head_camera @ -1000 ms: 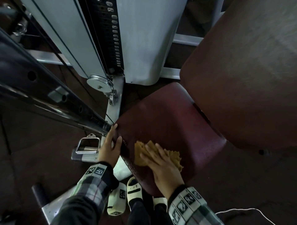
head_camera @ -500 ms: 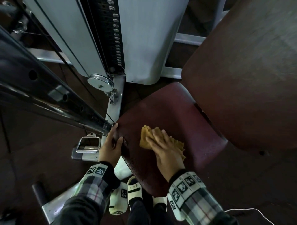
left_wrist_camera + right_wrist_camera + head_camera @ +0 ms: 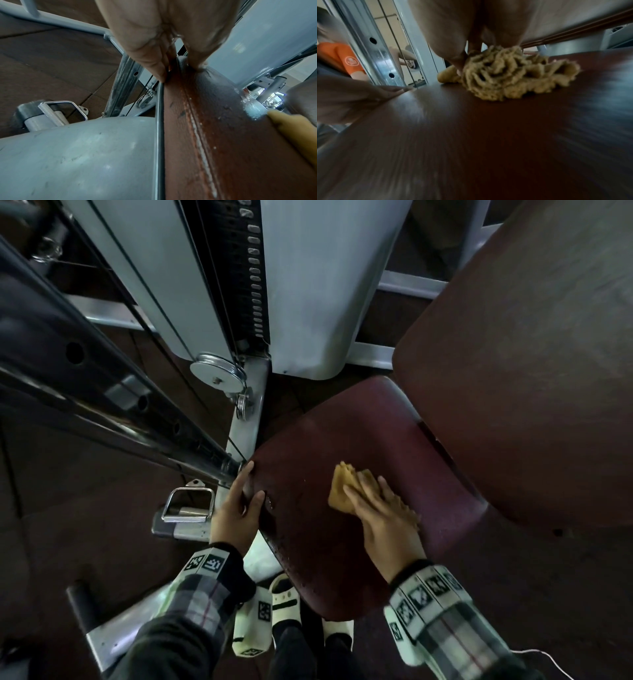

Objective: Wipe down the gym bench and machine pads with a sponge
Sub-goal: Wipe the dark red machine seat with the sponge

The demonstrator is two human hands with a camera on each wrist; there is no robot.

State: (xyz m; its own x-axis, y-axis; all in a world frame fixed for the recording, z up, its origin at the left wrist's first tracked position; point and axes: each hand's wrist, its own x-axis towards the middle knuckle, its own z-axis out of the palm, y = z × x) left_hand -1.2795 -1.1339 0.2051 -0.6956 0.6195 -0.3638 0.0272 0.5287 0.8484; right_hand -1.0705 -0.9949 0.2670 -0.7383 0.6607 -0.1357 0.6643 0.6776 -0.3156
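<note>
— Right hand (image 3: 383, 517)?
— Flat, fingers straight, pressing the sponge (image 3: 346, 489) onto the seat pad (image 3: 342, 440), about mid-pad.
— Left hand (image 3: 236, 510)?
— Gripping the pad's left edge, thumb on top, fingers seemingly curled under; blurred in the right wrist view.
— Sponge relative to the hands?
— Under the right fingers, poking out ahead; well apart from the left hand.

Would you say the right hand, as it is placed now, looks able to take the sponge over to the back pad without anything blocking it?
Probably yes. The right hand presses the sponge on the seat pad, and the back pad lies just beyond it to the right; only bare seat shows between them. The left hand grips the seat's opposite edge.
</note>
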